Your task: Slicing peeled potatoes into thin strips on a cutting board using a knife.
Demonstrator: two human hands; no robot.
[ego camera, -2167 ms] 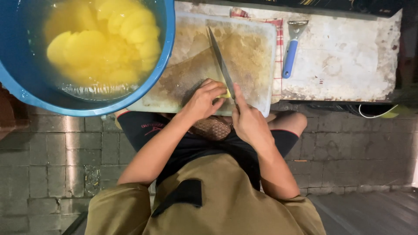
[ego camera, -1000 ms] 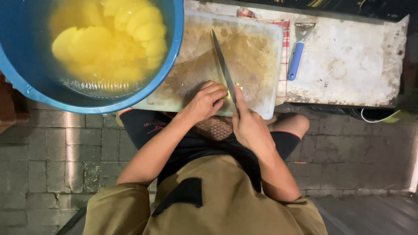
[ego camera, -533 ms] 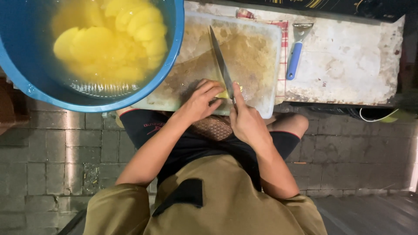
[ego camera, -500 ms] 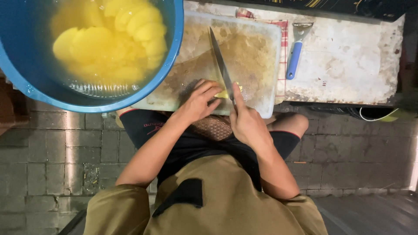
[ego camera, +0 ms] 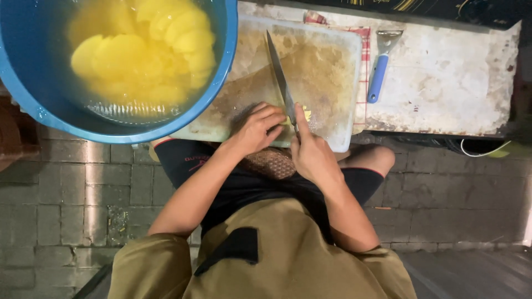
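My right hand grips the handle of a long knife, whose blade points away across a stained white cutting board. My left hand presses down on a small yellow piece of food at the board's near edge, fingers curled right beside the blade. Most of the piece is hidden under my fingers.
A big blue basin at the left holds water and several peeled yellow pieces. A blue-handled peeler lies on the worn white table to the right of the board. Grey paving bricks lie below my knees.
The knife and both hands stay at the board's near edge with only slight shifts; the left fingers have closed in a little over the yellow piece.
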